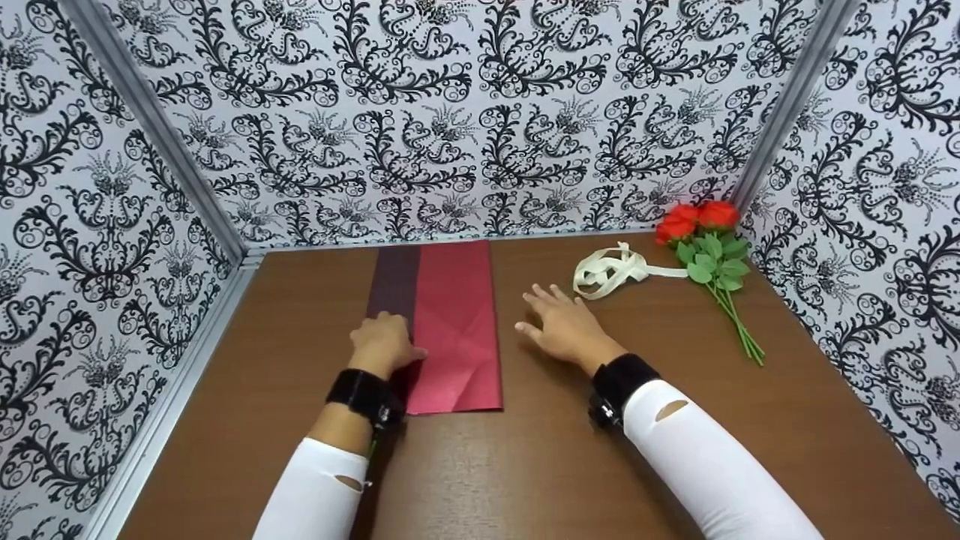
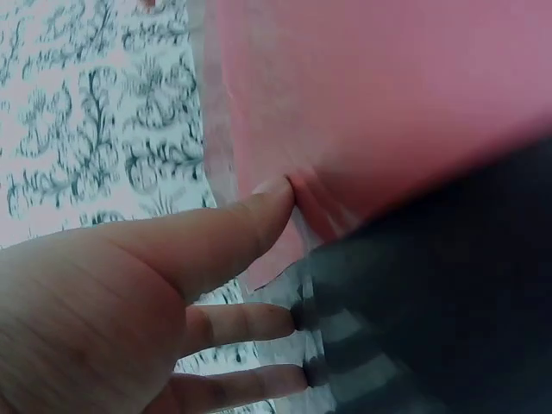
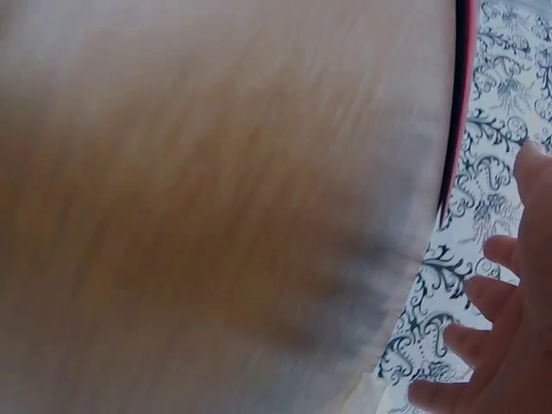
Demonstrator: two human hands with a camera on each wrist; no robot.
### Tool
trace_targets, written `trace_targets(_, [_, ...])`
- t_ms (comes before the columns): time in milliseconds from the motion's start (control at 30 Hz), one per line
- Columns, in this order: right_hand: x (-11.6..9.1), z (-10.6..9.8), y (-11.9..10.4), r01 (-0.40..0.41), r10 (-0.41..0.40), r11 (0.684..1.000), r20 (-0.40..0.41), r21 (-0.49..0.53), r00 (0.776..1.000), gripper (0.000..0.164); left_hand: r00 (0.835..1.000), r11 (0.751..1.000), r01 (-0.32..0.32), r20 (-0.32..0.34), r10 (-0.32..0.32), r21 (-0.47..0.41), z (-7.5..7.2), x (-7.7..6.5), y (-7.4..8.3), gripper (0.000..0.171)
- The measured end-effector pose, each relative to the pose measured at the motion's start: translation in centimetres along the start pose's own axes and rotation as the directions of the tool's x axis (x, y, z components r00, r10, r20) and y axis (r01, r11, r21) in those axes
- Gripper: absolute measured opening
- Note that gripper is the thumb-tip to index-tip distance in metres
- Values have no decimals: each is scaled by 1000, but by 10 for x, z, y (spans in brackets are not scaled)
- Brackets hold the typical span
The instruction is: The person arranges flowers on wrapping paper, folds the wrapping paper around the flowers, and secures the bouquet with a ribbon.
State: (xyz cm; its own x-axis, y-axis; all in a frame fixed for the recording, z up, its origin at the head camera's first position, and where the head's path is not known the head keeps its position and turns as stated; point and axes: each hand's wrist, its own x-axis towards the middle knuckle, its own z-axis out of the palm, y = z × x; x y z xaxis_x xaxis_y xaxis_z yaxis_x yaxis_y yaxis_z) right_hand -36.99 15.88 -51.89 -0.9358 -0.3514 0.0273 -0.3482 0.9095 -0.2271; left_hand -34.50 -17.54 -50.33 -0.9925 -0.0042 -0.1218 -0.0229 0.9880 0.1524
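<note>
A folded sheet of wrapping paper (image 1: 456,315), red with a dark strip (image 1: 396,281) along its left side, lies flat on the table. My left hand (image 1: 380,341) rests on the dark strip, its thumb stretched towards the red part. In the left wrist view the thumb (image 2: 250,228) touches the paper where red meets dark, and the fingers lie against the dark side. To the right of the paper my right hand (image 1: 568,328) hovers over the table, fingers spread and holding nothing. The right wrist view shows those fingers (image 3: 492,297) apart from the paper's edge.
A loosely coiled cream ribbon (image 1: 664,271) lies beyond my right hand. Red roses (image 1: 697,220) with green leaves and stems (image 1: 739,322) lie at the right. Patterned walls (image 1: 420,112) close off the brown table (image 1: 480,480) at the back and both sides.
</note>
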Motion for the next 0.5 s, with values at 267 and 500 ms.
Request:
trace_targets(267, [-7,6,-22,95,-95,995,45,7,994,77,999,996,-49,-4,49,74,11,-1,40,82])
trace_targets(500, [-15,10,-38,188,-187,982,55,-25,981,71,993,992,-118,22,117,41,11,-4,58,58])
